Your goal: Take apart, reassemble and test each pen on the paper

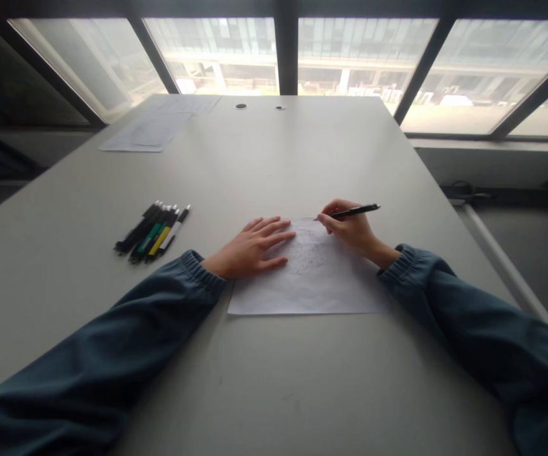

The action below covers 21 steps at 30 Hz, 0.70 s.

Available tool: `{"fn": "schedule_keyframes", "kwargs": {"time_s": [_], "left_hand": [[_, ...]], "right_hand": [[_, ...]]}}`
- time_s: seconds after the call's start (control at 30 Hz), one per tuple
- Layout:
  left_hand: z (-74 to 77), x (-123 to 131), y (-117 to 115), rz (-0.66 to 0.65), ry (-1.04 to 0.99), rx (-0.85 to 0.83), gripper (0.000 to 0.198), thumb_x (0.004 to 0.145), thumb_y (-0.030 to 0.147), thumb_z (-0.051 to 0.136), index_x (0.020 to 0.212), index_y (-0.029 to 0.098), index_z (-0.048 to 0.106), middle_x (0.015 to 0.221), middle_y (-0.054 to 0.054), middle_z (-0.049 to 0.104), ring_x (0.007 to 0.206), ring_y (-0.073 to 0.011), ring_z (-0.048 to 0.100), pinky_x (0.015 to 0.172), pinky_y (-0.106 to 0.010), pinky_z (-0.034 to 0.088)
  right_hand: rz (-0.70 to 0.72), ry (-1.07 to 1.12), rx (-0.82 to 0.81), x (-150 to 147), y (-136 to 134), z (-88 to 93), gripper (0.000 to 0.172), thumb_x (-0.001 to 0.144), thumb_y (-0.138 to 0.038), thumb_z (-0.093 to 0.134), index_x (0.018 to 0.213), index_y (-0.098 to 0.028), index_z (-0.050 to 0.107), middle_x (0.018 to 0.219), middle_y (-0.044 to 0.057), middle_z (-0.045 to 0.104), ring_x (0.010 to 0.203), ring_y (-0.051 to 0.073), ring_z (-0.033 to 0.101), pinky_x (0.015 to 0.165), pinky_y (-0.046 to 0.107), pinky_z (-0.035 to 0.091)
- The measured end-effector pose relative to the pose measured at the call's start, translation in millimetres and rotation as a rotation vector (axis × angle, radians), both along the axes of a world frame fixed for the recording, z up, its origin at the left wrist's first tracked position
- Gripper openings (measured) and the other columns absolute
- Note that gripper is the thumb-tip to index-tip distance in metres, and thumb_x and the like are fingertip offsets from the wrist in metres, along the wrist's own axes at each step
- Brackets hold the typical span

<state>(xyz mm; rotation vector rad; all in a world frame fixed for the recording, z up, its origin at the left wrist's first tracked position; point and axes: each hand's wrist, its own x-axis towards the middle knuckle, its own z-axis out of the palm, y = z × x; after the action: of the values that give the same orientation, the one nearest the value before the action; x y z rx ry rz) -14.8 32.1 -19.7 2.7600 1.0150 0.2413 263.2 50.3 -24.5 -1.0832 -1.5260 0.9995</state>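
Note:
A sheet of paper [309, 294] with faint grey drawn marks near its middle lies on the white table [264, 380]. My left hand [254, 249] rests flat across the sheet's left part, fingers spread and holding nothing. In my right hand [350, 229] is a dark pen [359, 209], gripped between thumb and fingers near its tip. The tip points down and left at the upper part of the sheet; whether it touches the paper I cannot tell. Blue sleeves cover both forearms.
Left of my left hand lie several pens [152, 233] side by side, with black, green, yellow and white barrels. More paper sheets [143, 130] lie at the table's far left. Two round inserts [240, 106] sit near the back edge, before large windows [211, 57].

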Motion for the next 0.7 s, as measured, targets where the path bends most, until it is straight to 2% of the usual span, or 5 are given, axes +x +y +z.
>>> {"fn": "schedule_keyframes", "kwargs": {"time_s": [0.13, 0.37, 0.7], "left_hand": [[-0.3, 0, 0, 0.004, -0.007, -0.003, 0.06, 0.097, 0.058, 0.051, 0.152, 0.037, 0.043, 0.163, -0.004, 0.037, 0.152, -0.0323, 0.03, 0.125, -0.054, 0.02], [-0.1, 1, 1, 0.004, -0.005, 0.001, 0.06, 0.097, 0.058, 0.051, 0.152, 0.036, 0.043, 0.163, -0.004, 0.037, 0.152, -0.0324, 0.031, 0.125, -0.055, 0.021], [2.0, 2, 1, 0.008, -0.023, 0.0, 0.059, 0.096, 0.056, 0.054, 0.151, 0.036, 0.045, 0.162, -0.005, 0.039, 0.15, -0.0339, 0.033, 0.124, -0.057, 0.023]], "right_hand": [[-0.003, -0.073, -0.013, -1, 0, -6.9, 0.028, 0.084, -0.043, 0.072, 0.075, -0.019, 0.061, 0.058, 0.0, 0.064, 0.046, 0.012, 0.059, 0.043, 0.023, 0.043], [0.015, -0.115, -0.013, 0, 4, -13.1, 0.024, 0.082, -0.038, 0.074, 0.076, -0.022, 0.058, 0.064, 0.001, 0.068, 0.051, 0.016, 0.064, 0.045, 0.024, 0.044], [-0.032, -0.164, -0.002, 1, 5, -14.6, 0.021, 0.081, -0.036, 0.073, 0.073, -0.023, 0.06, 0.058, -0.001, 0.065, 0.047, 0.014, 0.057, 0.046, 0.026, 0.043]]}}
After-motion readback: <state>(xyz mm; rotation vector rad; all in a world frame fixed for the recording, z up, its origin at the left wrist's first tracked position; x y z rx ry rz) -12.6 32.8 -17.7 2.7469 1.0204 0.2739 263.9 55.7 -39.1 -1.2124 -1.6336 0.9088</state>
